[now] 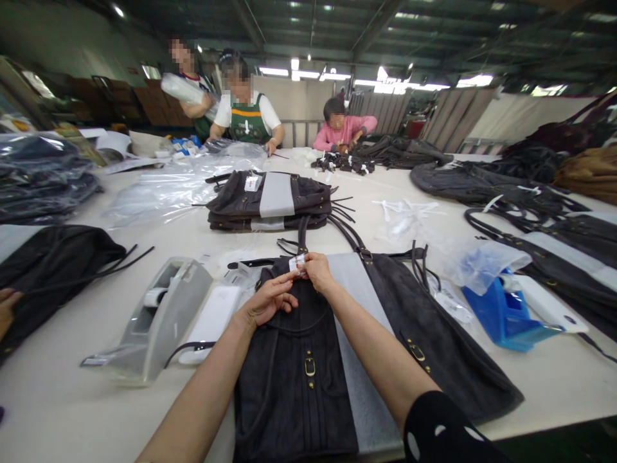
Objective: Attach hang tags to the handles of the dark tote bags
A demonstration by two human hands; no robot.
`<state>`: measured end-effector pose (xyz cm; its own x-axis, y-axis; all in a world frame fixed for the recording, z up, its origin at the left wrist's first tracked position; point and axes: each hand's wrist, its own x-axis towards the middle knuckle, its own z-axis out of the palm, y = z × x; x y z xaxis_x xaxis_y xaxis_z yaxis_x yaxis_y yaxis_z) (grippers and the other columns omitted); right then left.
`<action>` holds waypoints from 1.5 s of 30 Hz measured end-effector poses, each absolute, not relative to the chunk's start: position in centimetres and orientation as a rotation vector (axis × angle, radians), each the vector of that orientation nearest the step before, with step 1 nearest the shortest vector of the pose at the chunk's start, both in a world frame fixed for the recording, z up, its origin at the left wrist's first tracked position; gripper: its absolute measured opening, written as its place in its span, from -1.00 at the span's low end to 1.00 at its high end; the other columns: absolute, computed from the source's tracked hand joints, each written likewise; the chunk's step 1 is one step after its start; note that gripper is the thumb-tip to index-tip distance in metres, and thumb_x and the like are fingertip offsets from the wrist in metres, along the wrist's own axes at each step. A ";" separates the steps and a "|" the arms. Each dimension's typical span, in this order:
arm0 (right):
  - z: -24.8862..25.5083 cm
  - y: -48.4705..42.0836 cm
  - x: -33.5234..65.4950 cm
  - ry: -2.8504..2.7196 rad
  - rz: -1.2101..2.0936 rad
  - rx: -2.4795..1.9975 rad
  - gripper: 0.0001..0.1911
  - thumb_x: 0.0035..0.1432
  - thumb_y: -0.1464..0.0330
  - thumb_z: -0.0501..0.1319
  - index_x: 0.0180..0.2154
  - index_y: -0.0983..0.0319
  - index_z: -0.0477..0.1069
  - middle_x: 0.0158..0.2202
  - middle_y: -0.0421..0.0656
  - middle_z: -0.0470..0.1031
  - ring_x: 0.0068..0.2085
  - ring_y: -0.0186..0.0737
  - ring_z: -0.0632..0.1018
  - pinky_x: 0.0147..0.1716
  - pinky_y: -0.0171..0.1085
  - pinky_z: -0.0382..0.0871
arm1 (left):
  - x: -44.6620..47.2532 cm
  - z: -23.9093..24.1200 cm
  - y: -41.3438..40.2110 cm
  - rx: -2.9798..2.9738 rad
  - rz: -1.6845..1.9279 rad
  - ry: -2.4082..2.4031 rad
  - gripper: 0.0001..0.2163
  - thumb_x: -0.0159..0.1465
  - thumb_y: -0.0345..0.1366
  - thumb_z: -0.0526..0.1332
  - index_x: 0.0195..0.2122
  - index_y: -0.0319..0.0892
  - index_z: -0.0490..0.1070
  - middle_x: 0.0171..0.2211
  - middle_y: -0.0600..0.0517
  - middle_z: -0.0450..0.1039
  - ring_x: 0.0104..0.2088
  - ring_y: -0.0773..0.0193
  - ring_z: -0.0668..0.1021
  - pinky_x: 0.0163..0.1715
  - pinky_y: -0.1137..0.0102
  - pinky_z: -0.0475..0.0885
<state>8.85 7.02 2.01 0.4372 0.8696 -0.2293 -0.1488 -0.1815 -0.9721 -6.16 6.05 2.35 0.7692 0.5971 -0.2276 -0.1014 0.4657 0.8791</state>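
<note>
A black handbag with brass buckles lies flat before me, a grey-white wrap strip running down its middle. Near its top edge my right hand pinches a small white tag. My left hand comes in from the left with its index finger stretched to the tag's lower edge; its other fingers are apart and slightly bent. The bag's handles extend away from me. What lies under the fingertips is partly hidden.
A grey tape dispenser stands left, a blue one right. Stacked black bags lie ahead. Clear plastic bags spread behind left. Several co-workers stand across the table. Another person's hand touches a bag at far left.
</note>
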 end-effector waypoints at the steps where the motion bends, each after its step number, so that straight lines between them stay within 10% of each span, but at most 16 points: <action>1: 2.0 7.0 8.7 -0.664 1.045 -1.462 -0.88 -0.32 0.56 0.16 -0.64 0.27 0.25 -0.75 -0.35 0.24 -0.69 -0.42 0.30 -0.71 -0.43 0.17 | -6.1 2.4 5.9 0.990 0.477 0.548 -0.55 0.12 -0.29 0.21 0.06 -0.16 0.24 -0.15 -0.13 0.37 -0.48 0.33 0.52 -0.62 0.54 0.38; 14: 2.1 6.9 8.2 -0.659 0.999 -1.364 -0.91 -0.29 0.45 0.17 -0.57 0.26 0.29 -0.66 -0.33 0.31 -0.60 -0.44 0.33 -0.63 -0.45 0.21 | -5.5 3.2 4.4 0.898 0.515 0.414 -0.53 0.14 -0.29 0.18 0.09 0.12 0.18 0.21 -0.02 -0.04 -0.29 0.21 0.54 -0.49 0.40 0.47; 21: 1.9 6.5 8.6 -0.715 1.074 -1.404 -0.92 -0.29 0.46 0.16 -0.57 0.28 0.30 -0.72 -0.30 0.31 -0.67 -0.41 0.33 -0.77 -0.46 0.01 | -4.4 2.0 5.9 0.795 0.861 0.756 -0.74 0.04 -0.32 0.25 -0.22 -0.23 0.36 -0.29 -0.02 0.42 -0.53 0.37 0.50 -0.62 0.51 0.35; 31: 0.8 5.7 8.9 -0.915 0.988 -1.478 -0.91 -0.12 0.37 0.15 -0.50 0.28 0.30 -0.60 -0.25 0.36 -0.63 -0.39 0.34 -0.71 -0.42 0.16 | -1.7 1.8 7.6 0.947 0.892 1.126 -0.84 -0.08 -0.35 0.25 -0.62 -0.26 0.24 -0.78 0.14 0.23 -0.82 0.53 0.17 -0.81 0.58 -0.09; 45: 0.1 4.3 8.5 -1.361 0.395 -1.735 -0.81 0.19 0.34 -0.04 -0.35 0.22 0.31 -0.47 -0.16 0.39 -0.40 -0.26 0.43 -0.33 -0.33 0.21 | -1.7 2.6 8.5 1.142 0.925 1.340 -0.85 -0.03 -0.50 0.21 -0.68 -0.25 0.27 -0.91 0.17 0.11 -0.87 0.49 0.16 -0.82 0.58 -0.09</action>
<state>8.50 4.25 0.13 0.3516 0.9006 0.2554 0.6240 -0.0221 -0.7811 -1.68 8.52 2.60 0.0573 0.9691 -0.2400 0.1194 0.2320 0.9654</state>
